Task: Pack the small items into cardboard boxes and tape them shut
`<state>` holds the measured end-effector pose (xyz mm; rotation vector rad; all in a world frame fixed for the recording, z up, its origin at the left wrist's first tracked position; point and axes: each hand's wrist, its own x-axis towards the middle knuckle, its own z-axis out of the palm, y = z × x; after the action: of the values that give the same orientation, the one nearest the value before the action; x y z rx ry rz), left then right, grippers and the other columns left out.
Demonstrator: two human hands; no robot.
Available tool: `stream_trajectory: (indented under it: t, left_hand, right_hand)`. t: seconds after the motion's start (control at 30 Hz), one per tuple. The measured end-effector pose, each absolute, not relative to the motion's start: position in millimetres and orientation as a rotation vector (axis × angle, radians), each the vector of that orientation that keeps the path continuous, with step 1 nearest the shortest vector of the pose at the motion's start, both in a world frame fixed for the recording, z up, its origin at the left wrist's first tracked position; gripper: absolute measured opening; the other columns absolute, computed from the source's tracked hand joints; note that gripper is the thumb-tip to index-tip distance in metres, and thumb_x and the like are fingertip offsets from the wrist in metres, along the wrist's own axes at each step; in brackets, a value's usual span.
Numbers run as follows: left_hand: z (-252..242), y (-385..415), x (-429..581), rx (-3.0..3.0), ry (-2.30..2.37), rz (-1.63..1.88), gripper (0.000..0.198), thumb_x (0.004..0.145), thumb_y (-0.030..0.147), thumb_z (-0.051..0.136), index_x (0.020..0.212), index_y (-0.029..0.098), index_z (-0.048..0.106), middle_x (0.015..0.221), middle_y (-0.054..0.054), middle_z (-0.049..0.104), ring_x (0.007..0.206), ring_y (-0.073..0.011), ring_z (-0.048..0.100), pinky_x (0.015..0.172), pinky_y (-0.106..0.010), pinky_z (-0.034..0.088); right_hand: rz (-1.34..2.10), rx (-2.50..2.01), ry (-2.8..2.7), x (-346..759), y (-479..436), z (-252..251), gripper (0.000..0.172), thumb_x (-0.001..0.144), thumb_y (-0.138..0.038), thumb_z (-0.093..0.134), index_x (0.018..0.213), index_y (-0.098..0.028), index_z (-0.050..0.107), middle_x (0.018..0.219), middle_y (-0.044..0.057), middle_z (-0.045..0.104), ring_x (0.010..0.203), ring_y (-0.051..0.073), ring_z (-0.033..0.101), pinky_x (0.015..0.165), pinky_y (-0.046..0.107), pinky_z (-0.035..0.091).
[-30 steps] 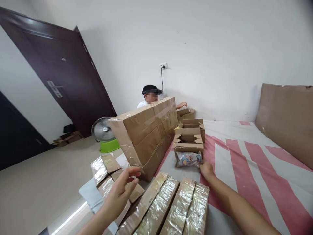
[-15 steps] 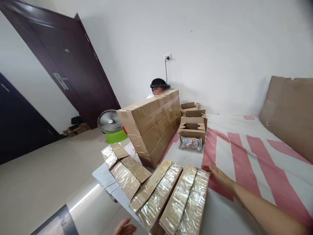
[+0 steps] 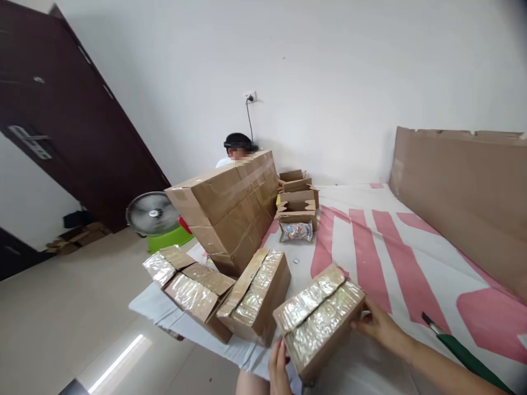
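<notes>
A taped cardboard box (image 3: 319, 321) sits between my hands near the table's front edge, its top covered with shiny clear tape. My left hand (image 3: 280, 366) grips its near left end, and my right hand (image 3: 373, 323) grips its far right end with the fingers bent round the corner. Left of it, a second taped box (image 3: 257, 299) stands on the cloth. Farther left lie more taped boxes (image 3: 193, 293). A green-handled knife (image 3: 457, 348), its blade showing, lies right of my right forearm.
Behind the taped boxes rises a stack of large cartons (image 3: 230, 208). A person (image 3: 237, 144) sits behind it. Open boxes (image 3: 297, 208) and a printed plastic packet (image 3: 296, 231) stand farther back. A large cardboard sheet (image 3: 457, 203) leans at right; a fan (image 3: 153, 214) stands left.
The nearest taped box has turned and moved away from its neighbour. My left hand has come onto it from the left. The view has swung right, bringing the knife into sight.
</notes>
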<state>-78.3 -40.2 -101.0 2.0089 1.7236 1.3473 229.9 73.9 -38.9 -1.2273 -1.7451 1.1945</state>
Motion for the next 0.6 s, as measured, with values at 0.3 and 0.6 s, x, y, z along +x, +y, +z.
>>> stream_trajectory:
  t: [0.3, 0.6]
  left_hand:
    - [-23, 2, -10, 2.136, 1.211, 1.182, 0.069, 0.092, 0.046, 0.05, 0.149, 0.025, 0.018, 0.144, -0.018, 0.038, 0.133, -0.0328, 0.044, 0.103, -0.05, 0.044]
    - [7, -4, 5, 2.523, 1.13, 1.298, 0.027, 0.088, 0.017, 0.054, 0.114, 0.024, 0.054, 0.118, -0.012, 0.047, 0.112, -0.0259, 0.05, 0.092, -0.041, 0.05]
  right_hand:
    - [0.69, -1.566, -1.875, 350, -34, -24, 0.041, 0.077, -0.051, 0.065, 0.108, -0.023, 0.067, 0.111, 0.011, 0.068, 0.103, 0.032, 0.062, 0.091, 0.044, 0.051]
    - [0.217, -1.955, -1.88, 397, -26, -65, 0.053, 0.083, -0.049, 0.051, 0.125, -0.018, 0.058, 0.116, 0.015, 0.066, 0.108, 0.034, 0.06, 0.095, 0.051, 0.048]
